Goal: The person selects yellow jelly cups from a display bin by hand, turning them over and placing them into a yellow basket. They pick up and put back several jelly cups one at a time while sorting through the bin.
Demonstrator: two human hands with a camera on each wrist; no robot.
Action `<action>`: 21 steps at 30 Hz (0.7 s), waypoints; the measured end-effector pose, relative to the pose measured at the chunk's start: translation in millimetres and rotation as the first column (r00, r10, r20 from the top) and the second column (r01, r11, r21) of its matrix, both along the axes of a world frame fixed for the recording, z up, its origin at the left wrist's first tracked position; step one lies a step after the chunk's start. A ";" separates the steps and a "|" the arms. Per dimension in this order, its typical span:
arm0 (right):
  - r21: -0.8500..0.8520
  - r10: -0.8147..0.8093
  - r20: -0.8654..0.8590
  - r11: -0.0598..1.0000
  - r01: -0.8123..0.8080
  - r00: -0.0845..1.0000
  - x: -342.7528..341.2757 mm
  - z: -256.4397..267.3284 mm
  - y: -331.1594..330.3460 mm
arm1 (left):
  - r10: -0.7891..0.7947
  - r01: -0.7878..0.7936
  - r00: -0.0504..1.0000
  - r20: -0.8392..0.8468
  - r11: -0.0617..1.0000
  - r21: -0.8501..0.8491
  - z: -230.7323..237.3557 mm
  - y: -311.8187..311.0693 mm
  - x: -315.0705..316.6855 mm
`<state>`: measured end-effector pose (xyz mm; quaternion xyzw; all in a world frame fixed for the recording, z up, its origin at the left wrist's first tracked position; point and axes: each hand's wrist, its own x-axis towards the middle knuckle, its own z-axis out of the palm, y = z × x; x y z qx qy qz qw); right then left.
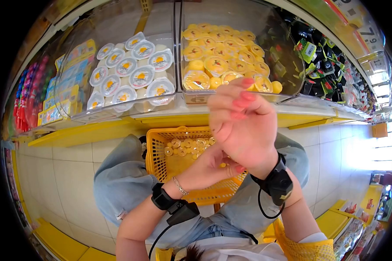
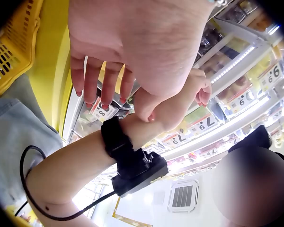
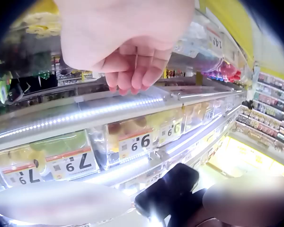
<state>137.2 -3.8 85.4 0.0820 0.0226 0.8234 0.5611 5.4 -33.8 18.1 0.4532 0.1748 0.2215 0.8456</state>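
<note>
My right hand (image 1: 246,126) is raised in front of the display bins, its fingers loosely curled around nothing. The same hand (image 3: 128,52) shows in the right wrist view with its fingertips hanging down. My left hand (image 1: 213,165) lies across the underside of the right wrist, just beside the black wrist strap (image 1: 276,180). From the left wrist view, the left hand (image 2: 137,47) has its fingers extended and spread, with the thumb overlapping the right wrist. Below both hands stands a yellow basket (image 1: 152,163) with several small yellow jelly cups (image 1: 185,148) inside.
Ahead are clear bins of white-lidded cups (image 1: 141,76) and yellow jelly cups (image 1: 215,65). Dark packets (image 1: 318,65) fill the bin at right. A yellow shelf edge (image 1: 91,132) runs above the tiled floor (image 1: 69,174). Knees in jeans (image 1: 122,182) flank the basket.
</note>
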 end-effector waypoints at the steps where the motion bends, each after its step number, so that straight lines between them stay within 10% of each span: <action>1: -0.002 0.007 0.077 1.000 -0.007 0.997 -0.3 -5.2 -4.4 | -0.042 0.047 0.997 -0.068 0.997 0.068 0.6 1.3 -1.5; 5: 0.088 0.060 0.403 0.991 -0.104 0.913 13.0 -40.9 -21.1 | 0.158 0.039 0.930 -0.331 0.854 0.518 -9.5 11.4 -10.9; 11: -0.037 0.154 0.664 0.984 -0.173 0.732 38.5 -78.8 -32.8 | 0.457 -0.356 0.859 -0.230 0.857 0.372 -21.3 53.3 -29.3; 14: -0.175 0.255 0.873 0.960 -0.220 0.416 45.4 -113.3 -36.2 | 0.420 -0.383 0.857 -0.298 0.907 0.177 -1.9 52.9 -32.0; 21: -0.443 0.481 0.870 0.859 -0.257 0.105 64.6 -261.2 -46.2 | 0.399 -0.355 0.882 -0.252 0.913 0.202 -8.8 45.9 -23.0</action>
